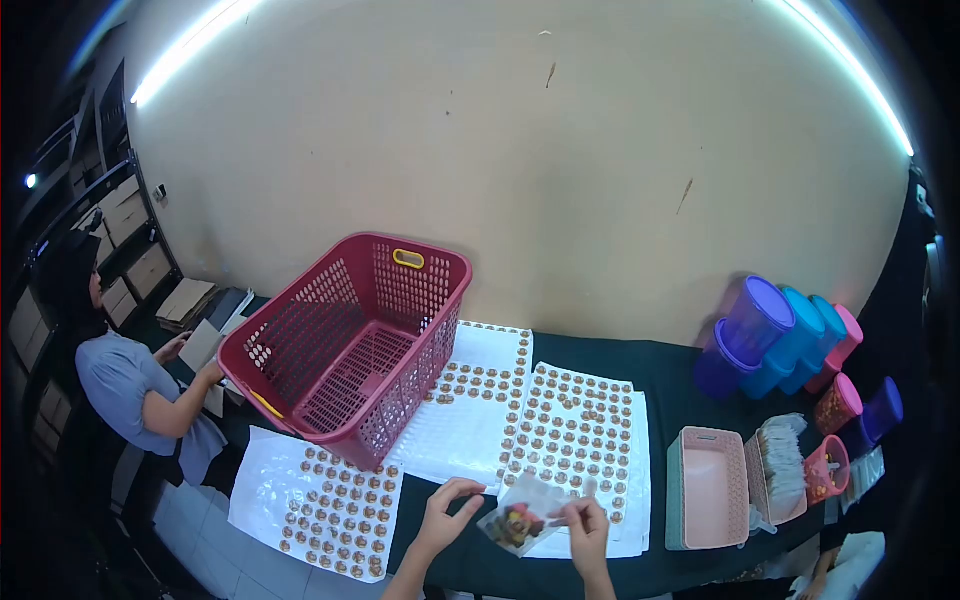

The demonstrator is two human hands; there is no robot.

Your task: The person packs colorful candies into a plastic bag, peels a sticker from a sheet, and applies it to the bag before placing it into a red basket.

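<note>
Plastic bag (pixel 512 530): clear, with red, yellow and dark contents showing through; held tilted above the near edge of the dark tablecloth (pixel 655 365), between the two hands, just in front of the right-hand sheet (pixel 640 450).
Right hand (pixel 588 530): pinches the bag's right side between thumb and fingers.
Left hand (pixel 442 520): palm partly turned inward, fingers bent, thumb and forefinger apart; its fingertips are near the bag's upper left side, and whether any of them touches it cannot be told.
White sheets: the right-hand one, a middle one (pixel 440 435) and a left-hand one (pixel 265 485) bear small round brown pieces (pixel 351 508), mostly in rows; the left-hand sheet reaches past the table edge.
Laundry basket (pixel 345 440): maroon, slatted, with yellow handles; it stands partly over the middle and left-hand sheets, near the wall (pixel 580 220).
Rectangular baskets: a pink one (pixel 714 485) sits over a grey-green one (pixel 675 515) to the right of the sheets; beside them, another pink basket (pixel 757 482) holds a row of clear packets (pixel 783 455).
Canisters: purple (pixel 762 308), blue (pixel 794 325) and pink (pixel 848 335), grouped at the right rear.
Small pink basket (pixel 832 453): holds colourful small items, near the packets.
Person at left (pixel 130 385): holds a flat cardboard piece (pixel 203 345) beside the laundry basket.
Person at lower right (pixel 855 560): only partly visible; a forearm and pale clothing show.
</note>
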